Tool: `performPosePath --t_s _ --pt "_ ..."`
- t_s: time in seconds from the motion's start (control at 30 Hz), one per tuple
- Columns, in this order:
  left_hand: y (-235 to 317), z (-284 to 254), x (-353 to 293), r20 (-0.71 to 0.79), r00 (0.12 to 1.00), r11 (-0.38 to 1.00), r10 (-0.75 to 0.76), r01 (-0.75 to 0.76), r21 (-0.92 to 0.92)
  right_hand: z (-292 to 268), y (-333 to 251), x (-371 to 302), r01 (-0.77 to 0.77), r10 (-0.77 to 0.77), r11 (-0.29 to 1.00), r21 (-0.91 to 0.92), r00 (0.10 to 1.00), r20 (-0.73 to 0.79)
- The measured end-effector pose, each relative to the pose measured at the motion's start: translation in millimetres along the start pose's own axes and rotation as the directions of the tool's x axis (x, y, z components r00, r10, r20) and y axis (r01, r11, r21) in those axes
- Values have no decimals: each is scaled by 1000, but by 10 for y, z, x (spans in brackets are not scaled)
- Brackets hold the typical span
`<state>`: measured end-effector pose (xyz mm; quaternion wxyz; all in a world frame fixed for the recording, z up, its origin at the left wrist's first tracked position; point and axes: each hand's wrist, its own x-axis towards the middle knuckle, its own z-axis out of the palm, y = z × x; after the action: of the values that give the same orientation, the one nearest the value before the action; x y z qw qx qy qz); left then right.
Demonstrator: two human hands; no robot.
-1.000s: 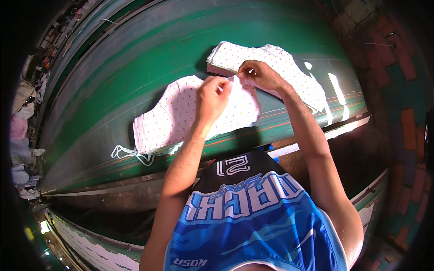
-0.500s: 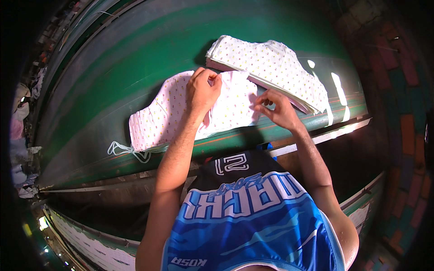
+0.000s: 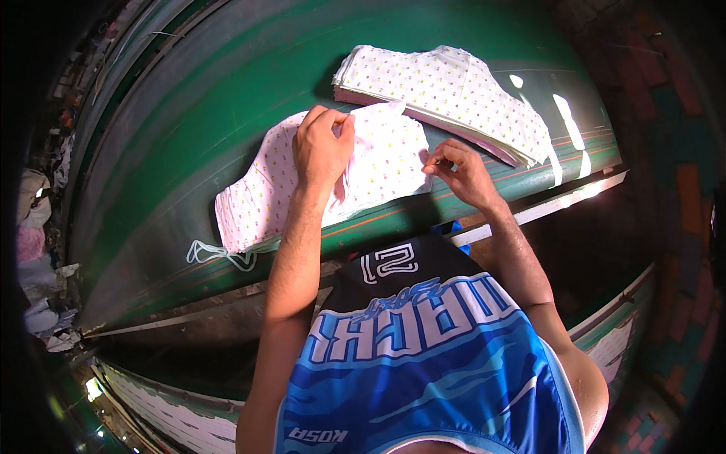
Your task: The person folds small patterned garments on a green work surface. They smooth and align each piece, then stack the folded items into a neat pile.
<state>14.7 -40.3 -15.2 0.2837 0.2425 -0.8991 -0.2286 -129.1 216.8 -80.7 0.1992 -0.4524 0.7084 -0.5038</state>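
A stack of pale pink fabric pieces [image 3: 261, 193] with small coloured dots lies near the front edge of the green table. My left hand [image 3: 324, 147] is closed over its middle, thumb and fingers pinched, with a raised fold of the fabric beside it. At the right edge of the same stack, my right hand [image 3: 460, 172] pinches the fabric's border between thumb and fingertips. Just beyond, to the right, a second thick stack of white dotted fabric pieces [image 3: 454, 91] lies at a slant, untouched.
Green worn tabletop [image 3: 204, 121] spreads around the stacks. White cord loops [image 3: 219, 256] lie at the near left corner of the pink stack. Strips of sunlight fall at the table's right end. Cloth scraps [image 3: 38, 257] are heaped past the far left edge.
My right hand has come to the pink fabric's right edge and its fingertips have closed there. My left hand stays pinched over the stack. The view has shifted slightly.
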Motion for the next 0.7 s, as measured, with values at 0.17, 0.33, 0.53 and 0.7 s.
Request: performPosePath --t_s 0.17,0.33,0.53,0.7 --pt "-123 47 5 51 998 995 -44 40 90 -58 -78 40 -54 54 998 -25 998 16" --pt "47 130 -139 -34 981 980 192 -194 -39 -148 -179 81 -98 99 994 -43 995 33" --pt "434 349 -509 272 907 931 321 -250 -265 -161 -204 143 -158 156 985 71 987 42" --pt "511 375 -533 298 920 961 254 -205 -187 -161 -307 165 -170 167 984 49 985 52"
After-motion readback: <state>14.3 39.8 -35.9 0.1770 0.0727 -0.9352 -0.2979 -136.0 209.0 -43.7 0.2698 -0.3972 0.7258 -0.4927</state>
